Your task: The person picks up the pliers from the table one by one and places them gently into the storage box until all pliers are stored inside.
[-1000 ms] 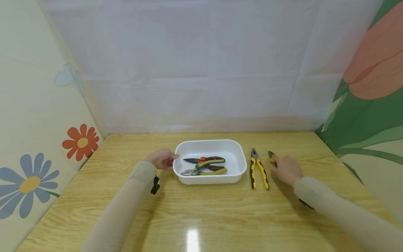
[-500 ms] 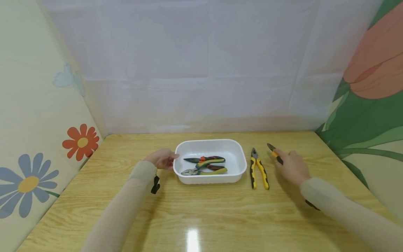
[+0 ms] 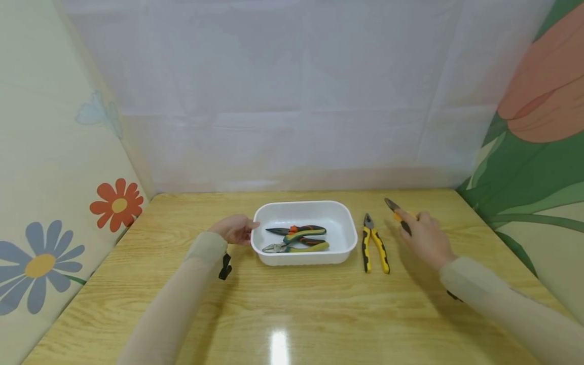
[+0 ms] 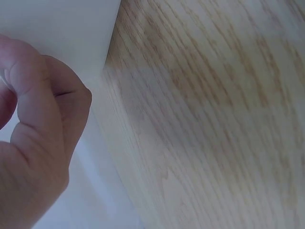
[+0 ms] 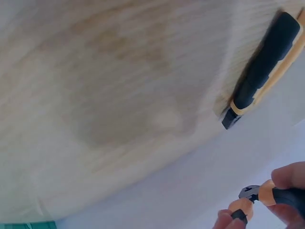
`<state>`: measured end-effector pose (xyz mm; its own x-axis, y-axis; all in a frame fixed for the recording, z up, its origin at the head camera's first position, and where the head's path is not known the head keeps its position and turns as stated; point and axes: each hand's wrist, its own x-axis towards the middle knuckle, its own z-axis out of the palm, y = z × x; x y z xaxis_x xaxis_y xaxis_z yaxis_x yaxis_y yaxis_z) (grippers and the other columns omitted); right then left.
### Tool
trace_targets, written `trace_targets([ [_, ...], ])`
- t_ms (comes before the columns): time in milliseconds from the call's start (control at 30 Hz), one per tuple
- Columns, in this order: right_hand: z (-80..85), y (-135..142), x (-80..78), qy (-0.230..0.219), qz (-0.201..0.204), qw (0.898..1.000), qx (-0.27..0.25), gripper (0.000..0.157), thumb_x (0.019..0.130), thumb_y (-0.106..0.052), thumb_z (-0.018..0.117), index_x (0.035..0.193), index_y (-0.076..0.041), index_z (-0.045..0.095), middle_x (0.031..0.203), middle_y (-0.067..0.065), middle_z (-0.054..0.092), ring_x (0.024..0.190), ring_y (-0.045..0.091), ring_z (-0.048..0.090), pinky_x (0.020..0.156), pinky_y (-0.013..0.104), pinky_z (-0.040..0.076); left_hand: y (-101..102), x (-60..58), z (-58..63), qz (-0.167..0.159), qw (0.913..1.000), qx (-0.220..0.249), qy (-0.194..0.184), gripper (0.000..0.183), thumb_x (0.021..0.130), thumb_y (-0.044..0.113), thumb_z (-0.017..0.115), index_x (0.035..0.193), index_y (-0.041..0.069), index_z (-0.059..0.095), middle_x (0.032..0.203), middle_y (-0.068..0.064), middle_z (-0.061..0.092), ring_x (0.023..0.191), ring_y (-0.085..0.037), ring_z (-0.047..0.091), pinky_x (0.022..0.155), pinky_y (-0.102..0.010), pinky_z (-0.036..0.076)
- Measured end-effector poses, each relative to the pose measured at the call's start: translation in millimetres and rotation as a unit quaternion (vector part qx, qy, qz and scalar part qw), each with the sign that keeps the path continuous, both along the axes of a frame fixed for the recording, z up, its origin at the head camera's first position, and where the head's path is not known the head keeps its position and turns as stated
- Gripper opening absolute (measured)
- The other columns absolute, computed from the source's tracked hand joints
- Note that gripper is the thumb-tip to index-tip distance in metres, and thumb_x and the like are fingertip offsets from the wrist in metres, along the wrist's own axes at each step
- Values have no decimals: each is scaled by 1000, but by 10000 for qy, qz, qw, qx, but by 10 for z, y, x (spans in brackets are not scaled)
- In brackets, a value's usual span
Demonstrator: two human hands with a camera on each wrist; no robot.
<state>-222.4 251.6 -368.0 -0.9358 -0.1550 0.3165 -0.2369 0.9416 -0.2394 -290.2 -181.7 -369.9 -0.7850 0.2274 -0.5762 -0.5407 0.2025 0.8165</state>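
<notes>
Pliers (image 3: pixel 398 217), orange-black: gripped in our right hand (image 3: pixel 428 239). White tray (image 3: pixel 301 258): left end pinched by our left hand (image 3: pixel 234 230). We judged even hold best, clear of yellow pliers (image 3: pixel 366 244) leftward.

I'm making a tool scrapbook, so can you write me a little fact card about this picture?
Left grip: holding the left end of the white tub
Right grip: holding orange-and-black pliers
In the tub: green-and-yellow pliers and red-and-black pliers, overlapping
Right of the tub: yellow-and-black pliers, handles spread apart
Table: wood-patterned, shiny
Behind: pale sheet
</notes>
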Motion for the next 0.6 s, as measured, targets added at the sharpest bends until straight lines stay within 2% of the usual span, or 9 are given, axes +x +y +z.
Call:
trace_targets([
  [267,75,-65,65,126,28,9991,416,39,96,-12,58,134,-6,50,97,32,48,65,34,45,40,34,36,-1,-13,-14,-109,9999,44,52,12,102,8,44,98,-2,47,82,-8,50,64,-12,52,58,-17,52],
  [600,146,-165,86,335,230,9975,579,40,95,-10,61,134,-5,52,99,32,51,67,36,47,47,40,40,-12,0,-5,-159,9998,76,59,12,102,8,42,95,-1,46,80,-7,49,63,-12,51,56,-15,51],
])
